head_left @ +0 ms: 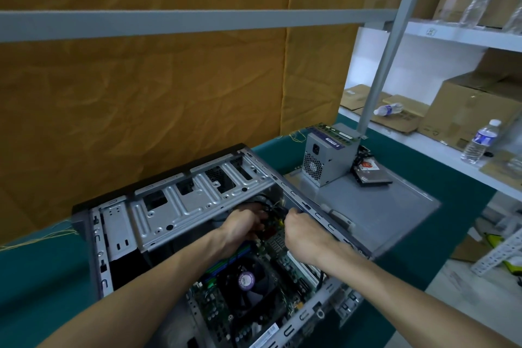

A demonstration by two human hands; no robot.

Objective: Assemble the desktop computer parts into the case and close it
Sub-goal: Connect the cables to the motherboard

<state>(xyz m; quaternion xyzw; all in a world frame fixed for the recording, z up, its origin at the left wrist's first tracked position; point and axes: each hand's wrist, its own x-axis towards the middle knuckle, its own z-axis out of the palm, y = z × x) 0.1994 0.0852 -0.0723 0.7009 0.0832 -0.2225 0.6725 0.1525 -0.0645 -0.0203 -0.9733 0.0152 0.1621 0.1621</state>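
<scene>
Lying on its side on the green table top (42,277), the open computer case (180,215) shows its inside to the camera, and it serves as the landmark for everything else. Both hands reach down into the case at its far inner corner, just below the silver drive cage (197,200). The left hand (243,227) has its fingers curled among the black cables (265,203) there, but what exactly they pinch is hidden. The right hand (300,230) is clenched close beside it, touching or nearly touching the case's right upper edge (310,207); whether it grasps a cable or a connector I cannot tell. The two hands sit very near each other, with little free room between the drive cage, the case wall and the cables.

Nearer the camera inside the case, the motherboard (282,271) lies flat with the black CPU fan (245,281) on it, between the two forearms. That part of the case is open from above.

Right of the case, the grey side panel (381,206) lies flat on the table, its near corner reaching the table's edge. On the panel's far end stands the power supply (327,158), upright, with RAM sticks (334,131) resting on top. A hard drive (370,174) lies just right of the power supply. Behind the case hangs a brown cloth (141,93), close to the case's far edge.
</scene>
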